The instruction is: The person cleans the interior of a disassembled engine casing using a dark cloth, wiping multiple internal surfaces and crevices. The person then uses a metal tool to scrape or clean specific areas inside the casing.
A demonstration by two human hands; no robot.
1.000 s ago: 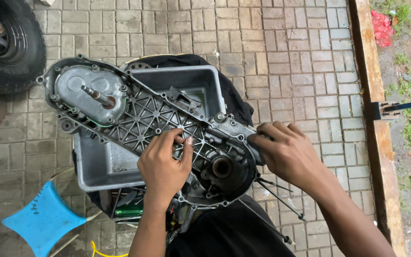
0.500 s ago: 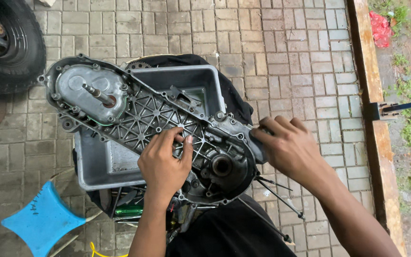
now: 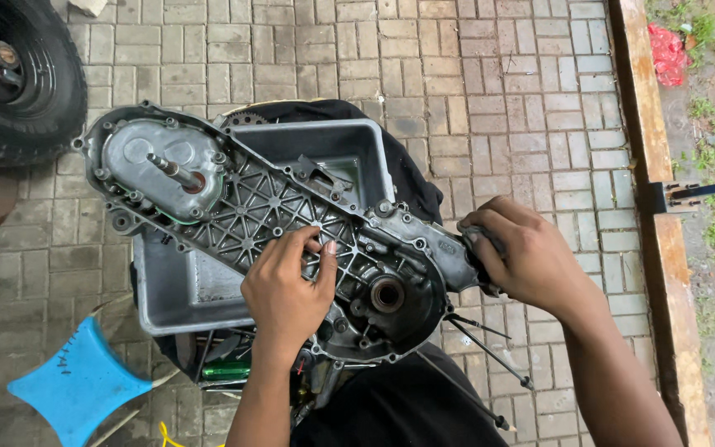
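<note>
A long grey engine casing point(image 3: 266, 215) lies slantwise across a grey plastic tray point(image 3: 184, 290) on the brick paving point(image 3: 473, 83), running from ten o'clock down to four o'clock. The left hand point(image 3: 287, 290) rests on the ribbed middle of the casing, its fingers curled and the fingertips point(image 3: 312, 244) pressing into the webbing; its grip is loose, closed around nothing. The right hand point(image 3: 527, 257) has its grip closed firmly on the casing's end at three o'clock, fingers wrapped over it. A round bearing hole point(image 3: 387, 294) sits between the two hands. A short shaft point(image 3: 171, 170) stands up from the far end at ten o'clock. A black tyre point(image 3: 18, 79) lies at eleven o'clock, a blue stool point(image 3: 80, 385) at seven o'clock.
</note>
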